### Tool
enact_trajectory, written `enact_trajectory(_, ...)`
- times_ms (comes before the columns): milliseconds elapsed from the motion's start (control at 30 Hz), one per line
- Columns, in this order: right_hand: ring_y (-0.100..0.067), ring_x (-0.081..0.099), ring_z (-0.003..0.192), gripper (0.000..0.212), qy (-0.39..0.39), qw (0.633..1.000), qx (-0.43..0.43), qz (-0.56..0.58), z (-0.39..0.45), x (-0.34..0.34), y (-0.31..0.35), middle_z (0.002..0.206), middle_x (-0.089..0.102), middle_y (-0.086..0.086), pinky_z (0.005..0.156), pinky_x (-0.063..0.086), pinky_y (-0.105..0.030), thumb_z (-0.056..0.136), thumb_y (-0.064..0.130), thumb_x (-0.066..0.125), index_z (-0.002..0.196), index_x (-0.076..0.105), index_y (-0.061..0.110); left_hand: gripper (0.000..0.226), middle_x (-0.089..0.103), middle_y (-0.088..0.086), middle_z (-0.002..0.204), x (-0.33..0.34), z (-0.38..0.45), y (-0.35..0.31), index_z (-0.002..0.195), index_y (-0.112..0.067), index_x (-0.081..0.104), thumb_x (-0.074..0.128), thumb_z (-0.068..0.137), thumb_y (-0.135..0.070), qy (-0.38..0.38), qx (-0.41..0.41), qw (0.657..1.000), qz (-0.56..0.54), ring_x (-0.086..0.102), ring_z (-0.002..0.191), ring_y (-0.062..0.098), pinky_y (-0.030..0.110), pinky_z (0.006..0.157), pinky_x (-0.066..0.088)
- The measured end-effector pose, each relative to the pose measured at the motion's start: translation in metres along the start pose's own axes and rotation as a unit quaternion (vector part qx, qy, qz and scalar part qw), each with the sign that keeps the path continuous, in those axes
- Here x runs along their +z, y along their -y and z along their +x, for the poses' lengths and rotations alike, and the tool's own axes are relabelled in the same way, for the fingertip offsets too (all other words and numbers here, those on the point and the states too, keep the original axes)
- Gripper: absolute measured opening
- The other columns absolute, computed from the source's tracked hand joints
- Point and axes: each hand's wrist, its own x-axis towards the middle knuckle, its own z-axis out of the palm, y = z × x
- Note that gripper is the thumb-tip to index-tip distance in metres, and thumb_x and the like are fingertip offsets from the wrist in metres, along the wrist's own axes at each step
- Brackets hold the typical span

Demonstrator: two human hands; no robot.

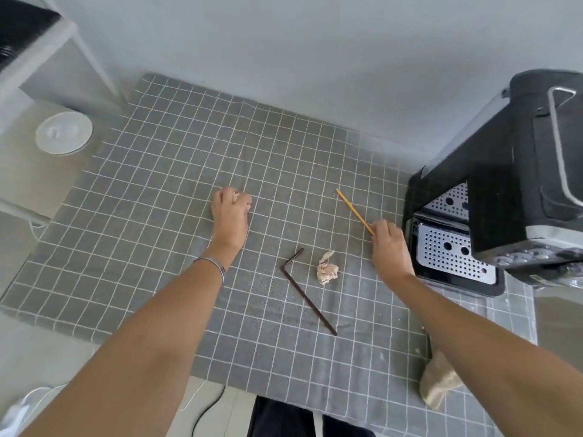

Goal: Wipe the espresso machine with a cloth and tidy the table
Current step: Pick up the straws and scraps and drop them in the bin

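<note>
Nearest the viewer, a shiny crumpled wrapper (pixel 437 387) lies by the right forearm on a grey checked cloth (pixel 151 247) covering the worktop, with a bent dark straw (pixel 307 293) and a crumpled paper ball (pixel 327 270) just beyond, close together. Further out, the left hand (pixel 229 217) is curled shut around a small paper scrap, while the right hand (pixel 389 247) pinches the near end of a yellow stick (pixel 353 210). The black espresso machine (pixel 511 171) stands at the far right, and 1 white lid (pixel 64 133) sits far left.
</note>
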Motion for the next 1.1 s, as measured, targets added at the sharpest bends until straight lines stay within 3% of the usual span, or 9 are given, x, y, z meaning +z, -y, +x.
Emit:
enact_trajectory(67,-0.039,0.052,0.089,0.033,0.005,1.0,0.009,0.008,-0.005,0.0,0.003,0.101,0.057,-0.023,0.079,0.048,-0.048,0.086,-0.016,0.042,0.112,0.052,0.001,0.017,0.048,-0.01,0.097,-0.006,-0.01,-0.001,0.1,-0.004,0.061,0.047,0.093,-0.011,-0.001,-0.009,0.999,-0.043,0.048,0.092,-0.006,0.017,0.082,0.046)
enact_trajectory(133,-0.041,0.051,0.09,0.036,-0.004,0.999,0.038,0.028,-0.011,0.001,0.009,0.107,0.053,-0.027,0.08,0.049,-0.05,0.085,-0.018,0.039,0.115,0.052,-0.004,0.019,0.043,-0.016,0.098,-0.016,-0.024,-0.01,0.105,-0.003,0.058,0.045,0.095,-0.013,0.007,0.029,0.998,-0.063,0.049,0.084,-0.009,0.004,0.073,0.043)
enact_trajectory(233,-0.031,0.046,0.073,0.028,-0.002,0.992,0.099,0.084,-0.021,-0.002,0.029,0.113,0.047,-0.027,0.07,0.049,-0.047,0.091,-0.012,0.038,0.114,0.052,-0.008,0.014,0.052,0.011,0.11,-0.02,-0.05,-0.031,0.102,-0.006,0.063,0.052,0.093,-0.005,0.041,0.101,0.99,-0.089,0.056,0.08,0.015,0.02,0.069,0.055)
enact_trajectory(333,-0.02,0.044,0.069,0.016,0.023,0.984,0.085,0.157,-0.038,-0.005,0.057,0.112,0.048,-0.019,0.066,0.047,-0.036,0.098,0.011,0.044,0.108,0.051,0.0,0.022,0.054,0.011,0.106,-0.016,-0.079,-0.056,0.103,-0.006,0.066,0.057,0.093,-0.023,0.093,0.083,0.987,-0.096,0.055,0.078,0.013,0.024,0.071,0.055)
enact_trajectory(500,-0.025,0.056,0.089,0.052,0.144,0.98,0.056,0.123,-0.063,0.003,0.084,0.109,0.045,-0.006,0.077,0.052,-0.037,0.085,0.055,0.059,0.111,0.045,0.012,0.024,0.048,0.007,0.105,-0.008,-0.105,-0.081,0.089,-0.008,0.058,0.064,0.087,-0.031,0.155,-0.005,0.988,-0.025,0.058,0.082,0.021,0.029,0.073,0.053)
enact_trajectory(667,-0.031,0.058,0.095,0.039,0.166,0.978,0.067,0.107,-0.071,0.004,0.078,0.114,0.051,-0.013,0.077,0.05,-0.039,0.092,0.04,0.056,0.116,0.048,0.01,0.008,0.046,0.016,0.119,-0.007,-0.105,-0.092,0.097,-0.003,0.058,0.054,0.093,-0.009,0.194,-0.036,0.979,0.048,0.059,0.09,0.027,0.033,0.079,0.054)
enact_trajectory(833,-0.03,0.053,0.08,0.027,0.167,0.967,0.11,0.159,-0.082,-0.019,0.055,0.096,0.056,-0.012,0.065,0.043,-0.036,0.096,0.036,0.046,0.095,0.046,0.009,0.02,0.041,0.017,0.125,-0.01,-0.106,-0.096,0.106,0.003,0.06,0.045,0.092,0.003,0.257,-0.05,0.955,0.138,0.058,0.091,0.028,0.035,0.08,0.054)
enact_trajectory(967,-0.024,0.049,0.071,0.025,0.17,0.942,0.147,0.25,-0.096,-0.056,0.018,0.072,0.05,0.0,0.052,0.037,-0.027,0.095,0.034,0.045,0.089,0.046,0.01,0.018,0.045,0.013,0.119,-0.024,-0.103,-0.107,0.098,0.0,0.063,0.051,0.094,-0.013,0.271,-0.066,0.953,0.121,0.06,0.074,0.024,0.033,0.07,0.053)
enact_trajectory(1100,-0.017,0.049,0.065,0.023,0.168,0.943,0.115,0.264,-0.123,-0.096,-0.049,0.075,0.055,-0.001,0.053,0.036,-0.027,0.093,0.038,0.047,0.091,0.049,0.015,0.032,0.045,0.01,0.099,-0.042,-0.108,-0.152,0.065,-0.008,0.049,0.048,0.095,-0.019,0.281,-0.013,0.955,0.092,0.055,0.071,0.025,0.036,0.069,0.046)
